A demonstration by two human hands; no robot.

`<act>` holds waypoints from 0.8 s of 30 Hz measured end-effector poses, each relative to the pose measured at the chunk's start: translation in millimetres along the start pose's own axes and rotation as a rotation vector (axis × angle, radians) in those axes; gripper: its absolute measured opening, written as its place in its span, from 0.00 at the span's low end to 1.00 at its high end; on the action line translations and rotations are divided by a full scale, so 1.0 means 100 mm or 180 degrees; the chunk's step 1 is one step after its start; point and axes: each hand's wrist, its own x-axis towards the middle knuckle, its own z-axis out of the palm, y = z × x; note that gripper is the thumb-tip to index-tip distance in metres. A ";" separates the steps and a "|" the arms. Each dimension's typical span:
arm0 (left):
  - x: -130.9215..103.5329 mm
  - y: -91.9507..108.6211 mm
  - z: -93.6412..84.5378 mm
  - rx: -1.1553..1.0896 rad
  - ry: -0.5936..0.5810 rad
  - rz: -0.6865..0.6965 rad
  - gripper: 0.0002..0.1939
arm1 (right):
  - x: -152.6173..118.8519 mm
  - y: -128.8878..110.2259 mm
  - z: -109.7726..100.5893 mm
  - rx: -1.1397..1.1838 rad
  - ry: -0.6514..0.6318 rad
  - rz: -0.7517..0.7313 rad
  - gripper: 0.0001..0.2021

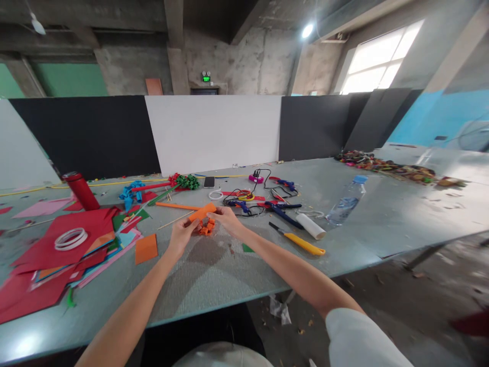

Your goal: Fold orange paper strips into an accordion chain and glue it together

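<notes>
An orange piece of paper (202, 211) is stretched between my two hands above the table. My left hand (182, 233) pinches its near left end, and my right hand (226, 220) grips the right end with the fingertips. Just beneath the paper sits a cluster of small folded orange paper pieces (207, 228); whether it rests on the table or hangs from the fingers I cannot tell. Behind my hands lies a long orange strip (176, 206), and a thin wooden stick (173, 220) slants toward my left hand. An orange paper square (146, 248) lies left of my left forearm.
At left are red paper sheets (72, 224), a white tape roll (71, 238) and a red bottle (81, 191). Paper flowers (187, 181) and a phone (209, 182) lie behind. Glue guns with cables, pliers (284, 214), a yellow-handled knife (303, 244) and a water bottle (347, 201) stand right.
</notes>
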 end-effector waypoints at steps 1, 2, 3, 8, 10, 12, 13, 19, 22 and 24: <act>0.00 -0.01 0.00 0.0036 0.0011 0.0029 0.18 | -0.01 0.01 0.02 0.0019 -0.0035 0.0029 0.19; 0.00 -0.01 0.00 0.0070 0.0015 0.0054 0.17 | -0.02 0.02 0.04 0.0014 -0.0065 0.0069 0.19; 0.00 -0.02 0.00 0.0103 0.0012 0.0074 0.17 | -0.02 0.03 0.05 0.0000 -0.0081 0.0108 0.20; -0.02 -0.03 0.02 0.0227 -0.0028 0.0144 0.16 | -0.05 0.09 0.10 0.0071 -0.0039 0.0158 0.19; -0.02 -0.03 0.02 0.0264 -0.0036 0.0162 0.16 | -0.06 0.10 0.11 0.0123 -0.0064 0.0145 0.18; -0.02 -0.02 0.02 0.0301 -0.0032 0.0177 0.16 | -0.07 0.09 0.11 0.0167 -0.0091 0.0151 0.17; -0.03 -0.01 0.02 0.0319 -0.0024 0.0182 0.16 | -0.07 0.09 0.11 0.0192 -0.0087 0.0166 0.17; -0.02 0.00 0.02 0.0392 0.0078 0.0189 0.15 | -0.02 0.07 0.07 0.0176 0.0000 0.0148 0.15; -0.01 -0.01 0.01 0.0480 0.0124 0.0243 0.14 | 0.00 0.07 0.04 0.0126 0.0047 0.0115 0.15; 0.00 0.00 -0.01 0.0570 0.0240 0.0335 0.14 | 0.01 0.08 0.03 0.0123 0.0103 0.0079 0.15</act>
